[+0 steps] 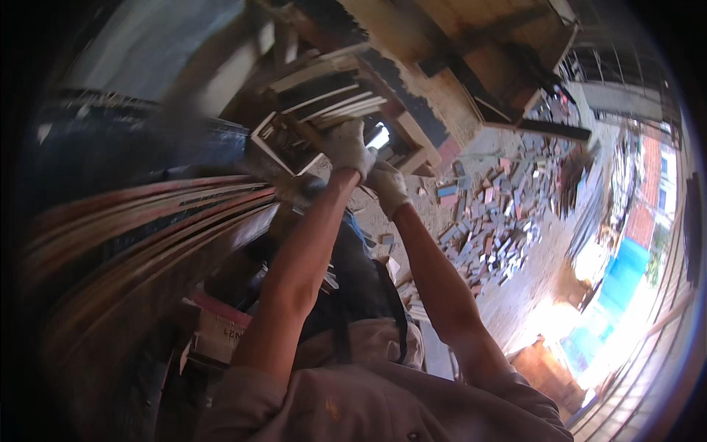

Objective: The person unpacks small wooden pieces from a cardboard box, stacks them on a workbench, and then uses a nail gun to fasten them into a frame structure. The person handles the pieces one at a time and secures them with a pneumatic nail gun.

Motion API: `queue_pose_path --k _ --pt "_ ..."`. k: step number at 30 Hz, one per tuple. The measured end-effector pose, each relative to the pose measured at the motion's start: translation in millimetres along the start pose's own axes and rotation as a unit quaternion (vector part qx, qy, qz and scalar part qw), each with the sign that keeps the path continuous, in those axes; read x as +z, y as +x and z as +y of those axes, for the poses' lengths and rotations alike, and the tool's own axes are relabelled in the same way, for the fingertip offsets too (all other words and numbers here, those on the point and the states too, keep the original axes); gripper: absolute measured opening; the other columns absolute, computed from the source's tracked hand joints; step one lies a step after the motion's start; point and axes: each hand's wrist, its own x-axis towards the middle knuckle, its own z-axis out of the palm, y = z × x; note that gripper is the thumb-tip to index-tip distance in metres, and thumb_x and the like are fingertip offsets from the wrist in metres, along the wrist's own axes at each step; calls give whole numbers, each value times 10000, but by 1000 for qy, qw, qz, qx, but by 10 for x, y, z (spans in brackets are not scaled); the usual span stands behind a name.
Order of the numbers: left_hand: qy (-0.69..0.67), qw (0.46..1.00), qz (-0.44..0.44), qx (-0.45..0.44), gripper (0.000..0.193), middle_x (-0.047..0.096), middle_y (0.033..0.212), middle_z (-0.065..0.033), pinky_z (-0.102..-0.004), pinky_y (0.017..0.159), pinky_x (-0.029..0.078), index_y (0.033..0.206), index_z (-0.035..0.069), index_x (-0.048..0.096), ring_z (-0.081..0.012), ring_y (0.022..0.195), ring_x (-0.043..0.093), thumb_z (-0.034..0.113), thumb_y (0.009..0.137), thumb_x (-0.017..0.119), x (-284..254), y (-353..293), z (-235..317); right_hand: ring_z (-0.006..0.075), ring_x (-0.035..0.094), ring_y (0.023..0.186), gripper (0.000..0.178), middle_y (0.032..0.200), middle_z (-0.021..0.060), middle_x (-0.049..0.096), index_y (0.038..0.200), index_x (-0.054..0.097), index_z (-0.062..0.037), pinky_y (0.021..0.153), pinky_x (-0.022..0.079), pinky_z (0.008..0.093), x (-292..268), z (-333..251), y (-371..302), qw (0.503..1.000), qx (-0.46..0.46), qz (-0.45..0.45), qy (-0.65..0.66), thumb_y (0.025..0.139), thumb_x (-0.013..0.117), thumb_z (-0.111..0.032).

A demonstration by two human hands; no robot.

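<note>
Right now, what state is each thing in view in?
Left hand: gloved, at the wooden strips; grip unclear.
Right hand: gloved, close to the left; grip unclear.
Wooden strips: lying side by side.
Long boards: stacked, edges showing.
Small blocks: scattered loose on the ground.

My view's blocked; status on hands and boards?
Left hand by the boards, grip unclear. Right hand close beside it, grip unclear. Small blocks strewn to the right, clear of both hands.
</note>
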Motion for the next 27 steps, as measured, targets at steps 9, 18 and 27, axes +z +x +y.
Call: queue_pose_path --k 9,18,27 --pt "-276 941 118 -157 334 701 1216 -129 -404 934 553 1261 90 663 -290 1089 690 222 956 701 -1734 -2502 -757 178 703 838 205 960 104 736 1100 703 42 722 580 302 955 -892 -971 989 88 -100 -69 942 686 -87" --pt "-370 578 547 -479 287 744 1062 -105 -307 844 571 1205 16 703 -182 957 715 221 1016 636 -2723 -5566 -1252 177 724 813 202 978 147 752 1160 701 -19 725 553 304 3846 -1900 -2768 697 -277 -604 -270 973 687 -93" --pt "-465 357 637 -501 420 708 1256 -168 -352 879 548 1351 11 633 -225 1017 710 151 956 605 -2408 -5814 -2085 337 697 869 181 925 139 685 1036 642 -75 755 572 462 5507 -825 -3431 323 -605 -593 -422 857 622 -89"
